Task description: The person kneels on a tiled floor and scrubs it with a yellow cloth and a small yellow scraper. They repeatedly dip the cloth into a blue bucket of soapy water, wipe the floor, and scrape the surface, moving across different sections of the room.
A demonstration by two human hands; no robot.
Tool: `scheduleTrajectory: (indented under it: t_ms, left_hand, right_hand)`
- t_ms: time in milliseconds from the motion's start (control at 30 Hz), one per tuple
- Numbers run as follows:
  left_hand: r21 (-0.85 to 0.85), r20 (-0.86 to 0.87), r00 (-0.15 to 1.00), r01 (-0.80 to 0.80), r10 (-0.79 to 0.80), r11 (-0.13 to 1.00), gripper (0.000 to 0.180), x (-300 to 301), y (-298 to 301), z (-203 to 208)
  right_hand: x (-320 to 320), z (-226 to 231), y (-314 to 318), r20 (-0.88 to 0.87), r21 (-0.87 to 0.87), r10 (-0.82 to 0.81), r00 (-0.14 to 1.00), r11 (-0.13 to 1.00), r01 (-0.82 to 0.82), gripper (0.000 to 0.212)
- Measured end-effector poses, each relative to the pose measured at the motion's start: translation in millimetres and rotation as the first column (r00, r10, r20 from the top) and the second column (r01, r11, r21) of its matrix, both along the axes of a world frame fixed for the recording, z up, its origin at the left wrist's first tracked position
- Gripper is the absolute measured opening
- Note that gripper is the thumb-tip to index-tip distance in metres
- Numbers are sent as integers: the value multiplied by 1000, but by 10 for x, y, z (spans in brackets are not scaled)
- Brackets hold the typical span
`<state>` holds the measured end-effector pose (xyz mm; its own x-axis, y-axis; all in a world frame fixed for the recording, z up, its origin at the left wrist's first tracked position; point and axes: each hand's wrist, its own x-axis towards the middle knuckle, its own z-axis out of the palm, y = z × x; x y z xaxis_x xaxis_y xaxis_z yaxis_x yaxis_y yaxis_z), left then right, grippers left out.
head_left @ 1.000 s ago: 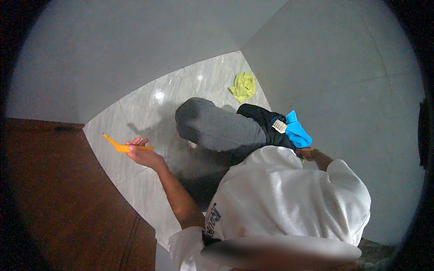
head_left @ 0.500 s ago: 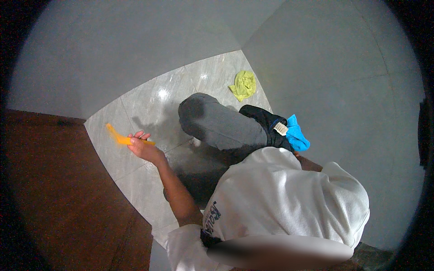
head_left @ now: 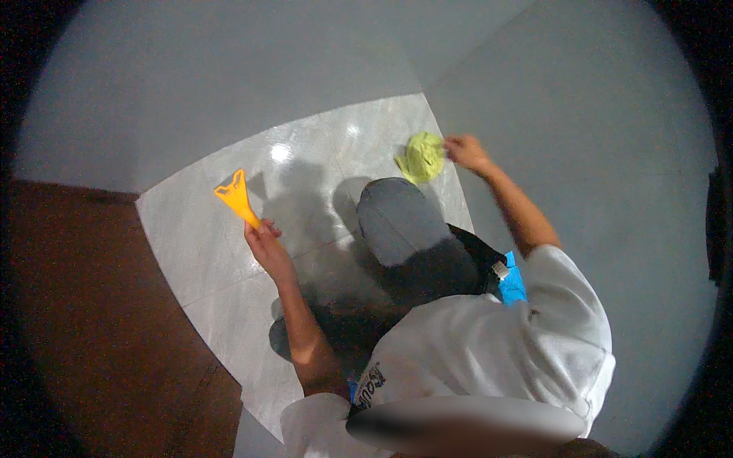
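Observation:
My left hand (head_left: 266,246) is closed around the narrow handle of a yellow plastic scraper (head_left: 238,200). Its wide, cut-out head points up and away, above the grey tiles. Over at the right, my right hand (head_left: 466,152) reaches past my knee to a crumpled lime-green cloth (head_left: 424,156). Its fingers are pinched together at the cloth's right edge; the fingertips are slightly blurred. The cloth lies on the tiles close to the right wall.
Grey walls (head_left: 252,69) meet in a corner beyond the tiled floor (head_left: 206,252). A dark brown surface (head_left: 99,305) borders the tiles at left. My bent knee (head_left: 397,217) stands between my arms. A bright blue cloth (head_left: 512,282) hangs at my right hip.
My right hand has come from beside my hip out to the green cloth. My left hand has turned the scraper so its head tilts upward and shows its flat face. My knee has shifted right.

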<state>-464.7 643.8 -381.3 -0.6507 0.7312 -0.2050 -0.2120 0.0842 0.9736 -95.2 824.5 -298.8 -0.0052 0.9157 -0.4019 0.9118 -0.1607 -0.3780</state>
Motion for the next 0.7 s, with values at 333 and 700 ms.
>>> scheduleTrajectory:
  t_ms: [333,700]
  left_hand:
    - [96,-260,932,286,-253,953,37,795,1219,-710]
    - [-316,-550,286,799,-785,512,72,2535,1095,-1501]
  right_hand:
    - [-2026,-1053,212,-814,-206,116,569,858,-470,39]
    - [740,-1592,113,397,111,-74,915,993,32,38]
